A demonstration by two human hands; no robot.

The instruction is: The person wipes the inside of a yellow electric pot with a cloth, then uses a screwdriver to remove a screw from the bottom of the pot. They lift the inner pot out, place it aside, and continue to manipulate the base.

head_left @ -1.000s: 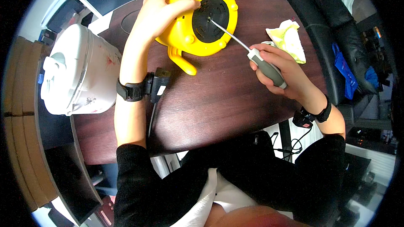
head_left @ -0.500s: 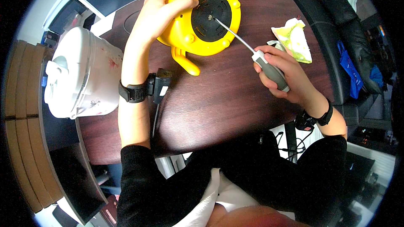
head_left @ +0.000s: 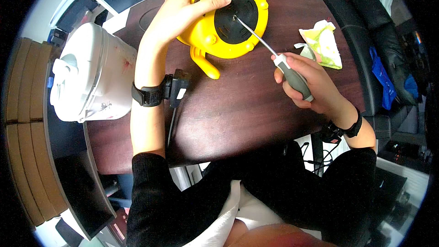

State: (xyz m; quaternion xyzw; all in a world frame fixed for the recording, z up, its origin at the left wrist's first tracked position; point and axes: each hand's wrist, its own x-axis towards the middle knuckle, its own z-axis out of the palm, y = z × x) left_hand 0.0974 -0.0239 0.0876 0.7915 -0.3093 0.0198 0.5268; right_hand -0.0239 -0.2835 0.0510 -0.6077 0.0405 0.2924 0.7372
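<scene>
A round yellow appliance (head_left: 259, 24) with small yellow feet and a curved yellow handle (head_left: 206, 66) is at the far side of the table, its underside facing me. My left hand (head_left: 176, 18) grips its left side, the thumb stretched over the slotted black disc (head_left: 244, 11) in its middle. In my right hand (head_left: 318, 80) is a screwdriver (head_left: 296, 81) with a grey and white handle, the fingers wrapped round it. Its metal shaft slants up to the left, and the tip meets the small screw at the disc's centre. How deep it sits there I cannot tell.
On the left stands a white lidded bucket (head_left: 107, 75). A crumpled green and white wrapper (head_left: 322, 45) lies right of the appliance on the dark wood table (head_left: 238, 114). A black chair (head_left: 354, 52) with a blue strap borders the table's right side.
The appliance and my left hand have shifted slightly right in the picture. The screwdriver's tip, just beside the screw before, now meets it. Both hands keep their grips.
</scene>
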